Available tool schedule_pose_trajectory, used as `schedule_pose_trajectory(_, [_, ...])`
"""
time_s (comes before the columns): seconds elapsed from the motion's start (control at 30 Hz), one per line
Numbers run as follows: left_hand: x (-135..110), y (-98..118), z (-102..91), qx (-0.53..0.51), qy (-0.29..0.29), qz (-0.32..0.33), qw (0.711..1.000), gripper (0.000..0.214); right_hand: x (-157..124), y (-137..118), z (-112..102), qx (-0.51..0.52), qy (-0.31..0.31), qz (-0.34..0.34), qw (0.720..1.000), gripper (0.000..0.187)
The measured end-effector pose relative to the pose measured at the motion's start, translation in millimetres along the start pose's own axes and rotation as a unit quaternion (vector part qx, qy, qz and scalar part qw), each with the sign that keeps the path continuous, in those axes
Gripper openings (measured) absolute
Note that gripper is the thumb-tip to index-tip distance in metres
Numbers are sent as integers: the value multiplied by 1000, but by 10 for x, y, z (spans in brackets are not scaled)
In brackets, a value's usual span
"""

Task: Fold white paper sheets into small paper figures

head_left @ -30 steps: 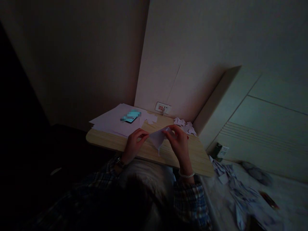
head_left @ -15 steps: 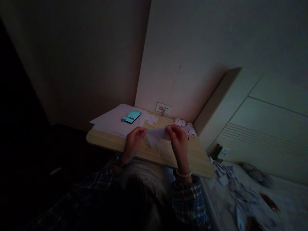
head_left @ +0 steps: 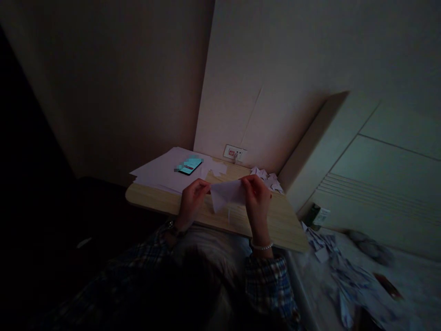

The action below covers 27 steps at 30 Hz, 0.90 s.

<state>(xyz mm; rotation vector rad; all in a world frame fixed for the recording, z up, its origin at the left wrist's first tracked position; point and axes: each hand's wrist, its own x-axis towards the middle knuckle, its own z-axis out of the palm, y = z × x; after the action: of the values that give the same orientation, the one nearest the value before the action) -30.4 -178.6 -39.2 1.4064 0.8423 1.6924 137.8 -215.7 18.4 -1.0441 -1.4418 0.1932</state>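
A small folded piece of white paper [head_left: 225, 193] is stretched between my two hands, above the front part of a light wooden table [head_left: 275, 230]. My left hand [head_left: 193, 197] pinches its left corner with thumb and fingers. At the right end, my right hand [head_left: 257, 197] grips the top edge, its fingers curled inward. One pointed flap of the paper hangs down near the left side. Under it, a thin white strip shows on the tabletop.
Large white sheets [head_left: 156, 172] lie at the table's left, with a lit phone [head_left: 190, 166] on top. Small paper pieces [head_left: 218, 168] sit beside them. Folded papers [head_left: 272, 181] are heaped at the back right. A wall socket [head_left: 235, 153] is behind. More folded papers [head_left: 351, 276] cover the bed.
The paper is spread a little wider and its front face shows more. Both hands keep their hold and have barely shifted. The view has moved slightly.
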Motion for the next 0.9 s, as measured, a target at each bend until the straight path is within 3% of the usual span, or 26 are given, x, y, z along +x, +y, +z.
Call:
schedule_pose_trajectory(0.2, [-17, 46, -3, -3, -4, -5, 1000, 22, 18, 22, 5, 61, -52, 36, 996, 21])
schedule_pose_trajectory(0.53, [-26, 52, -28, 20, -23, -7, 999, 19, 10, 68, -68, 27, -44, 46, 998, 23])
schedule_pose_trajectory(0.9, [-39, 92, -36, 23, -9, 0, 1000, 21, 37, 154, -63, 32, -95, 91, 991, 33])
